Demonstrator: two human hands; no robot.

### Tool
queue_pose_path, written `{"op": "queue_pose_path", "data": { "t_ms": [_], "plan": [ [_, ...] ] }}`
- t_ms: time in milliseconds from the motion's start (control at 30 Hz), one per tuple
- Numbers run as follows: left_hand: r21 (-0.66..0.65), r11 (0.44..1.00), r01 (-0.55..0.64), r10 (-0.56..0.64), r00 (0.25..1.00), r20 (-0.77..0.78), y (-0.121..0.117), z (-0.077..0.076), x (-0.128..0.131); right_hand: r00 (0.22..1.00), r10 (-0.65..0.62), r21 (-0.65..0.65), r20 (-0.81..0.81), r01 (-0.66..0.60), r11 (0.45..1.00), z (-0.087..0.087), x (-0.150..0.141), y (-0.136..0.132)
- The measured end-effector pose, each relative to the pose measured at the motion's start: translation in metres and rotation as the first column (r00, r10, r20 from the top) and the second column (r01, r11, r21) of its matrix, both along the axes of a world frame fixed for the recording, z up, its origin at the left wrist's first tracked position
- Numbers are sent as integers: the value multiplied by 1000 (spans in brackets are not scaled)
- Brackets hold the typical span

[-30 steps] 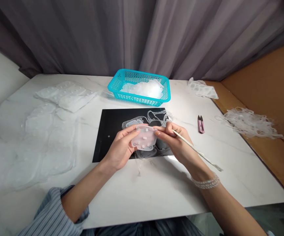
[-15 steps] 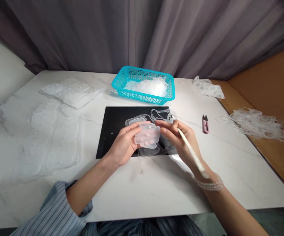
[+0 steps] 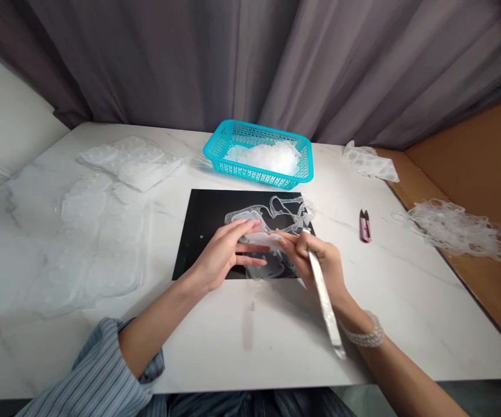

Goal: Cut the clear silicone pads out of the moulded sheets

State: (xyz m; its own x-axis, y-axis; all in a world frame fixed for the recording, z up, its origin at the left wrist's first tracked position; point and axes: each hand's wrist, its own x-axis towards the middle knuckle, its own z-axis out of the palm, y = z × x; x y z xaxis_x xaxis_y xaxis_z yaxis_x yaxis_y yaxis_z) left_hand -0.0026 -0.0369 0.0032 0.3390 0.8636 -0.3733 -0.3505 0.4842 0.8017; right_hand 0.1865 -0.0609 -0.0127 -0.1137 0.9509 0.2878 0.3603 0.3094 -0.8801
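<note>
My left hand (image 3: pixel 220 255) pinches one side of a small translucent plastic piece (image 3: pixel 271 240), its lower fingers spread beneath. The piece is tilted nearly edge-on. My right hand (image 3: pixel 322 263) touches the piece's other edge with its fingertips. Tucked in that same hand is a long, slim, whitish tool (image 3: pixel 326 304) with a slanted end pointing down toward me; its exact kind is unclear. Below the hands, a clear sheet with rounded shapes and cut-out strips (image 3: pixel 248 213) lies on a black mat (image 3: pixel 202 211), partly covered by my fingers.
A turquoise basket (image 3: pixel 256 176) holding white translucent pieces stands behind the mat. Clear moulded sheets (image 3: pixel 115 249) spread over the left side. At right lie pink thread snips (image 3: pixel 365 226), a folded clear sheet (image 3: pixel 369 162) and a tangle of clear strips (image 3: pixel 454 229) by a cardboard box (image 3: pixel 471 150).
The translucent piece has turned from facing me to nearly edge-on. My left hand's lower fingers have spread. The tool in my right hand has swung to a steeper angle. The view has shifted slightly.
</note>
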Motion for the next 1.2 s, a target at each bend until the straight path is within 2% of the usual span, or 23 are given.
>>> {"op": "queue_pose_path", "data": {
  "t_ms": [100, 200, 267, 367, 433, 500, 567, 633, 700, 767, 833, 1033, 1133, 1200],
  "plan": [
    [45, 995, 90, -84, 989, -123, 1, 1, -3, 986, -105, -92, -126, 94, 991, 5, 0, 4],
    [61, 987, 149, -134, 971, -197, 3, 0, -4, 954, -125, -182, -274, 76, 980, 3, -2, 5],
    [74, 987, 140, -120, 967, -223, 4, -1, -5, 919, -141, -218, -368, 62, 974, 1, 0, 8],
    [112, 991, 75, -44, 964, -261, 8, -4, -9, 885, -243, -177, -396, 186, 966, 3, 11, 28],
    [196, 980, 34, 33, 945, -326, 12, -8, -14, 882, -329, -55, -336, 331, 942, 13, 19, 58],
    [369, 928, 51, 152, 854, -498, 17, -12, -21, 891, -400, 127, -212, 431, 893, 27, 23, 100],
    [527, 840, 129, 309, 685, -660, 22, -17, -26, 894, -448, 295, -21, 434, 852, 43, 18, 145],
    [610, 767, 198, 437, 535, -723, 25, -21, -30, 916, -393, 315, 76, 352, 881, 53, 9, 180],
    [643, 731, 230, 495, 469, -731, 28, -25, -31, 927, -343, 299, 154, 287, 910, 57, 1, 198],
    [649, 707, 281, 519, 417, -746, 29, -30, -30, 913, -340, 286, 224, 272, 919, 53, 3, 196],
    [632, 702, 328, 516, 379, -769, 31, -35, -27, 879, -373, 272, 295, 297, 915, 45, 15, 178],
    [556, 741, 377, 478, 287, -830, 42, -46, -13, 736, -385, 168, 557, 354, 920, 17, 77, 102],
    [532, 754, 384, 466, 257, -847, 46, -48, -12, 651, -362, 110, 667, 394, 912, 0, 92, 80],
    [527, 761, 378, 469, 240, -850, 49, -49, -16, 628, -325, 78, 707, 387, 919, -12, 94, 74]
  ]
}}
